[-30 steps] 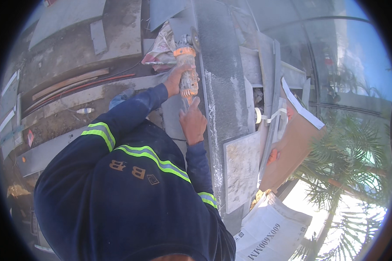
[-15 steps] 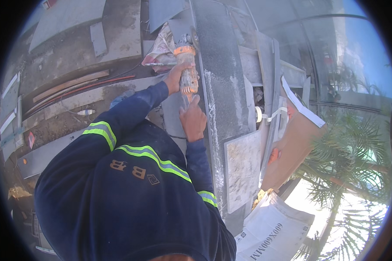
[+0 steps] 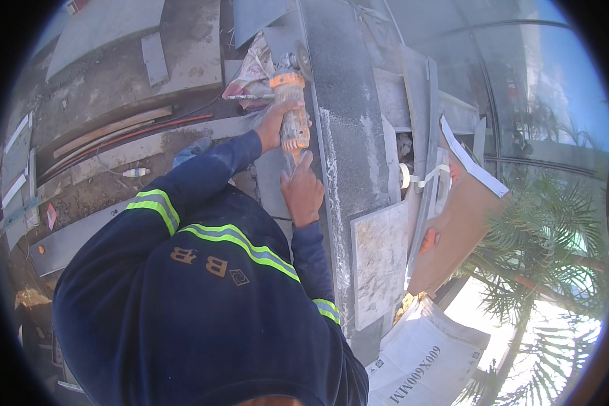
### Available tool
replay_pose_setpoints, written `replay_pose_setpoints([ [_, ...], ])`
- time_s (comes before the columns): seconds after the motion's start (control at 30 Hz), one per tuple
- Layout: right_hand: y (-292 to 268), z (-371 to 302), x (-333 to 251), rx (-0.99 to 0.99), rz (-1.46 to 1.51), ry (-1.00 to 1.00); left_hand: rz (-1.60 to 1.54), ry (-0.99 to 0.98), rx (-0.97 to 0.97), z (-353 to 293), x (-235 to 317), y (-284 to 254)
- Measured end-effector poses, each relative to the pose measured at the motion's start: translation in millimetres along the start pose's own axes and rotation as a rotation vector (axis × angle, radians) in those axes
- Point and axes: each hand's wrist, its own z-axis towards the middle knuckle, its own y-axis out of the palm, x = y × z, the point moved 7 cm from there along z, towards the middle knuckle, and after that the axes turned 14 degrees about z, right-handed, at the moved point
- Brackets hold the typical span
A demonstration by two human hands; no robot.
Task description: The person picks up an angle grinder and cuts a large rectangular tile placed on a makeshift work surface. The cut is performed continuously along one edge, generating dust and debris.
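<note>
A dusty angle grinder (image 3: 293,125) with an orange collar lies lengthwise between my hands, its head pointing away from me. My left hand (image 3: 272,126) wraps around its body from the left side. Nearer to me, my right hand (image 3: 302,193) closes on the tail end. At the far end the round disc (image 3: 303,59) stands by the left edge of a long dark grey slab (image 3: 355,128). White dust streaks run along that edge. Whether the disc touches the slab, I cannot tell. A thin rod (image 3: 250,97) shows left of the grinder, in front of a crumpled bag (image 3: 254,71).
A pale, rough tile (image 3: 379,264) lies on the slab's near right. Beyond are a roll of white tape (image 3: 404,176), brown cardboard (image 3: 446,233) and a white carton (image 3: 426,355). Wooden strips (image 3: 111,133) and a cable connector (image 3: 136,172) lie on the ground at left. Glass panels rise at right.
The grinder has turned slightly: its disc shows more fully, and the rod to its left has come into sight. Both hands keep their hold, the right one slightly lower in the picture.
</note>
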Motion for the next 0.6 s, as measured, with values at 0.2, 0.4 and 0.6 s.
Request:
replay_pose_setpoints([
  [0.2, 3.3, 12.9, 1.4, 0.013, 0.027, -0.010, 0.011, 0.030, -0.006, 12.5, 4.4, -5.2],
  [0.4, 3.8, 17.2, 0.5, 0.007, -0.028, 0.023, 0.010, -0.011, 0.008, 16.2, 5.0, -4.3],
  [0.6, -0.1, 0.7, 0.4, -0.018, -0.021, 0.042, 0.014, 0.018, 0.034, -1.7, 1.4, -0.1],
])
